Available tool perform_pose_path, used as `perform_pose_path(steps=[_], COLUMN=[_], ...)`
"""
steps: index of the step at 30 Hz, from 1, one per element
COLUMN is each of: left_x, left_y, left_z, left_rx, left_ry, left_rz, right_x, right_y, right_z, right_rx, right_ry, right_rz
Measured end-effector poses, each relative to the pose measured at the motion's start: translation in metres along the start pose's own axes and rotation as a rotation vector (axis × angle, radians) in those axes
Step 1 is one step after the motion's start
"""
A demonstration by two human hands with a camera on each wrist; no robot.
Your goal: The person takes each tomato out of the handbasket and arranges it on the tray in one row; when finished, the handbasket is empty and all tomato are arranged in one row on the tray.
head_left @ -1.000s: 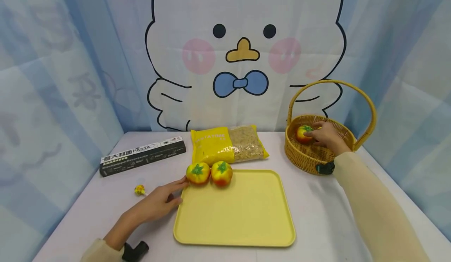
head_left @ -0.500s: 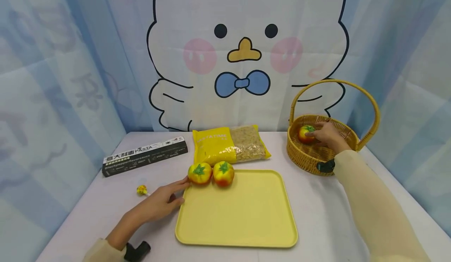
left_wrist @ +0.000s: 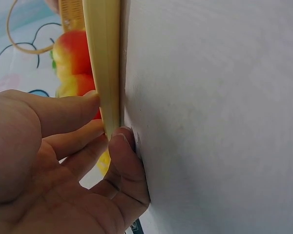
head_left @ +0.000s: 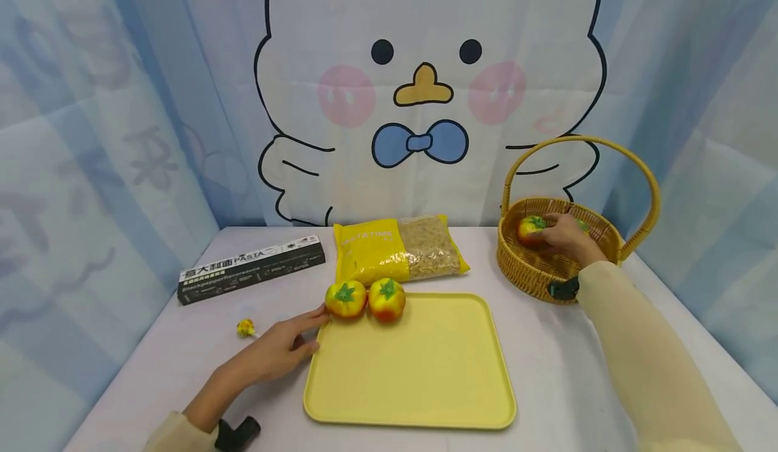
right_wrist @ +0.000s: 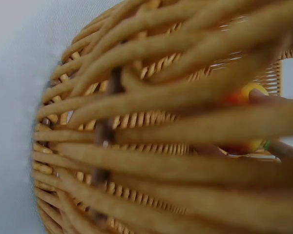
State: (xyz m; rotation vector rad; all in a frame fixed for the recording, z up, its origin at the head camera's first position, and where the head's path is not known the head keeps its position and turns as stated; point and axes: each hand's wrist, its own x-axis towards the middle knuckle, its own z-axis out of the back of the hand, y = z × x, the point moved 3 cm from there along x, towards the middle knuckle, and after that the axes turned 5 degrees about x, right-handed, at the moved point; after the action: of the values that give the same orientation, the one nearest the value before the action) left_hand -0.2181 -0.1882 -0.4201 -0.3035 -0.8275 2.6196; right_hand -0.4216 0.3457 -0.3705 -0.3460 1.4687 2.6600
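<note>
White surface (head_left: 562, 398), yellow tray (head_left: 413, 371) near, its left rim meeting the left hand (head_left: 276, 350), grip spread. Two red-yellow fruits (head_left: 387, 303) sit at the tray's far-left corner. Farther right, the right hand (head_left: 566, 238) is inside a wicker basket (head_left: 523, 273) by a third fruit (head_left: 523, 231); beyond hang blue-and-white curtains (head_left: 419, 192). Only the left wrist view bares the palm (left_wrist: 53, 200); through the right wrist view's blurred weave I cannot tell whether that grip pinches.

Flat yellow tray (head_left: 413, 371), two green-topped yellow-red tomatoes (head_left: 346, 300) at its eleven o'clock, another tomato (head_left: 529, 231) inside wicker basket (head_left: 519, 273), tray's two o'clock
</note>
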Motion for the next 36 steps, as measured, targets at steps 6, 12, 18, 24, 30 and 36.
perform_pose_path(steps=[6,12,18,24,30,36], left_x=[0.000,-0.001,-0.001,0.001,0.002,0.000], left_y=[-0.001,0.000,-0.002,-0.002,-0.004,-0.002], left_z=[-0.001,-0.003,-0.001,0.001,0.001,0.001], left_rx=[-0.002,-0.003,0.001,0.011,0.015,0.014], left_ry=[-0.002,-0.003,0.002,0.005,0.004,0.004], left_rz=[0.008,0.020,0.011,-0.014,-0.002,0.026], right_x=[0.001,0.002,-0.001,-0.015,-0.030,-0.041], right_y=[-0.003,-0.003,-0.004,-0.003,0.007,0.019], right_z=[-0.001,-0.001,-0.002,-0.002,-0.003,-0.007], right_rx=[-0.001,-0.037,-0.068,-0.139,-0.181,-0.221], right_ry=[-0.046,-0.081,-0.086,-0.078,-0.086,-0.092], right_rz=[0.000,0.006,0.029,0.071,0.135,0.178])
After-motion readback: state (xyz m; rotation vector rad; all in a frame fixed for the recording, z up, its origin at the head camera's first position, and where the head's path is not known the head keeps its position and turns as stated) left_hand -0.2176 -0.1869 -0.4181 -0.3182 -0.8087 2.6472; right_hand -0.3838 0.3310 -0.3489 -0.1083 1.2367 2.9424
